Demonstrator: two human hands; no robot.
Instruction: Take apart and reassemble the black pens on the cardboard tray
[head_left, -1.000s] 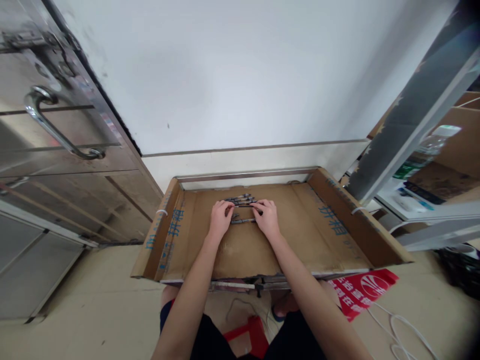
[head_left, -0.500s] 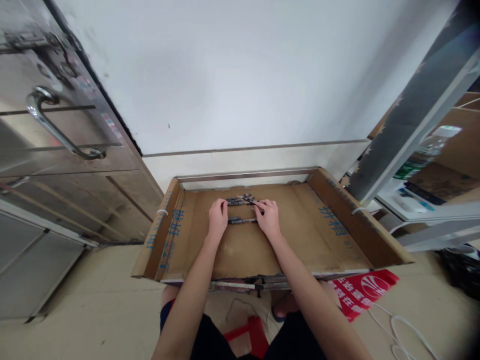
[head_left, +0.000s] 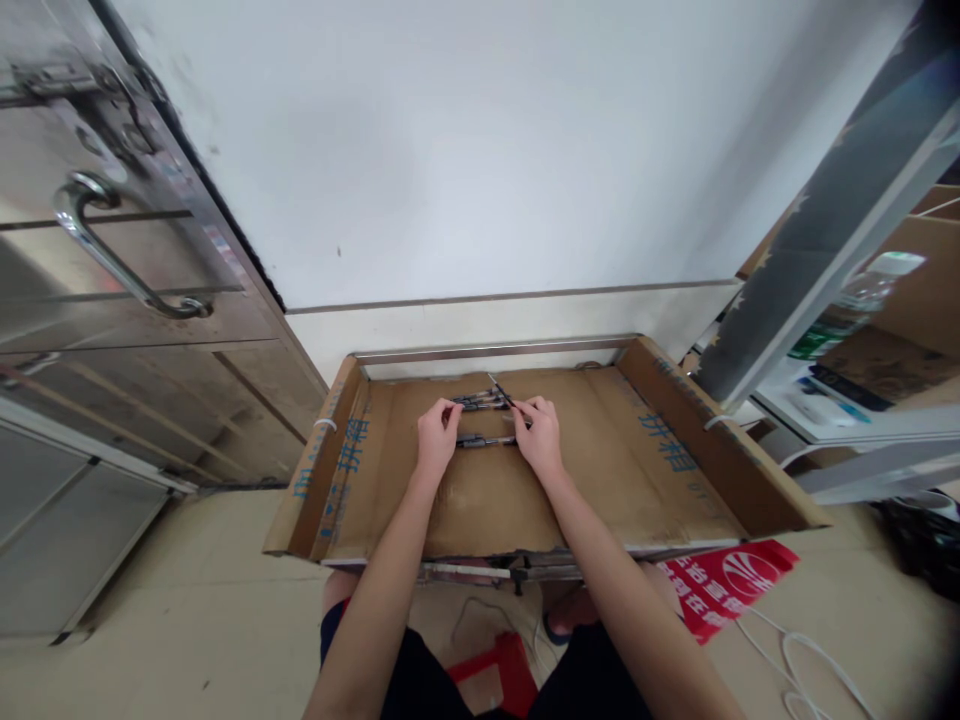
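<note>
My left hand (head_left: 436, 436) is closed in a pinch at the left ends of a small group of dark pens (head_left: 478, 401); whatever is between its fingertips, if anything, is too small to make out. Pinched in my right hand (head_left: 538, 432) is a slim dark pen (head_left: 503, 390) with a pale thin tip, tilted up and to the left over the group. Nearer to me a separate dark pen (head_left: 480, 441) lies crosswise between both hands, its right end partly behind my right fingers. All of them are in a shallow cardboard tray (head_left: 487, 510).
The tray has raised cardboard sides, with white ties (head_left: 716, 421) on them. A metal door with a handle (head_left: 127, 255) stands at left. On the right, a shelf (head_left: 810, 425) holds a plastic bottle (head_left: 847, 305). A red printed sheet (head_left: 731, 588) hangs below the tray's right front.
The pen in my right hand has swung from nearly flat to a steeper tilt, its tip now pointing up and away. My left hand has barely moved.
</note>
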